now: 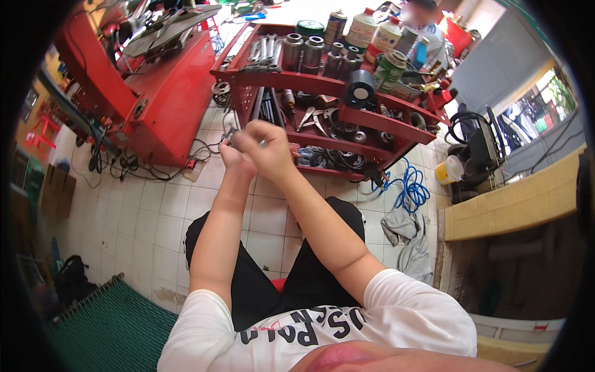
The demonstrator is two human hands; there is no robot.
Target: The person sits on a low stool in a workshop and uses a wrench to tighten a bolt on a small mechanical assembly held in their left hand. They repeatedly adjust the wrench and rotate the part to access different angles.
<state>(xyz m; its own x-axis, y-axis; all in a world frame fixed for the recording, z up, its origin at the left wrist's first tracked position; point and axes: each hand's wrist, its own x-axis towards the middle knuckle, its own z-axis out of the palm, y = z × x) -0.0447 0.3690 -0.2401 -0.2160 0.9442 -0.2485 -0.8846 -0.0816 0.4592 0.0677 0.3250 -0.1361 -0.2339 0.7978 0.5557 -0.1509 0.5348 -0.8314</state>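
Note:
Both arms reach forward over my knees, and my hands meet in front of the red tool cart (279, 79). My right hand (271, 144) is closed, its fingers curled over the left one. A small grey metal piece (263, 144) shows at its fingers; its kind I cannot make out. Just below and to the left, my left hand (237, 160) is closed too, partly covered and slightly blurred. Whatever it grips is mostly hidden.
Steel sockets (313, 54), wrenches (266, 48) and spray cans (390, 69) crowd the cart's top. A red machine (164, 102) stands left, with black cables (127, 162) on the tiles. A blue hose (412, 189) and grey cloth (406, 232) lie right. Another person (427, 34) is behind the cart.

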